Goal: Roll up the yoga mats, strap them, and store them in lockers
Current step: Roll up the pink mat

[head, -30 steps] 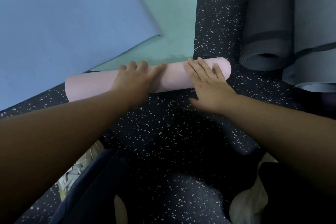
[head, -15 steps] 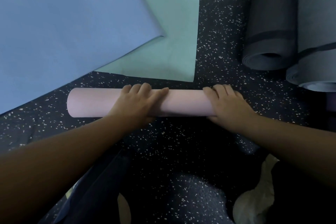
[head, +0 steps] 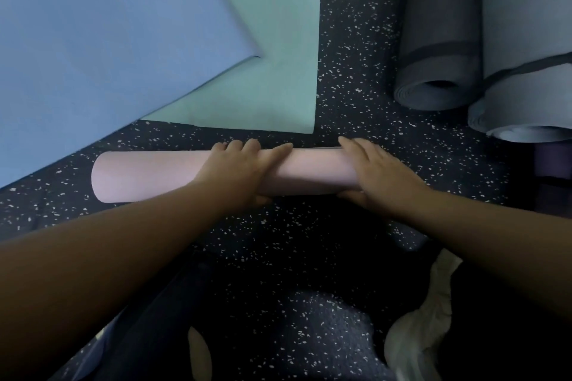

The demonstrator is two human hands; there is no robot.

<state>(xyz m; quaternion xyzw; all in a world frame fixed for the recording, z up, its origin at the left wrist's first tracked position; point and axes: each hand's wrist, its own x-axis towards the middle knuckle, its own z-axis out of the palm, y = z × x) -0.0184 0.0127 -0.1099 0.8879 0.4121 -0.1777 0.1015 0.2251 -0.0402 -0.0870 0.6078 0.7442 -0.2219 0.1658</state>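
A rolled mat [head: 145,175] lies crosswise on the floor [head: 356,40], just in front of the person. The left hand [head: 238,172] rests over its middle and the right hand [head: 376,173] over its right end. Beyond it, a flat mat [head: 278,71] lies spread on the floor, near but apart from the roll. Another flat mat [head: 108,40] overlaps that one's left part and runs off to the left. Far right, two strapped rolls [head: 439,40] lie side by side, seemingly touching, ends toward the person. A shoe [head: 414,334] sits at lower right.

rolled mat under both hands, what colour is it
Pale pink rolled mat, plain with no pattern; the head view shows it.
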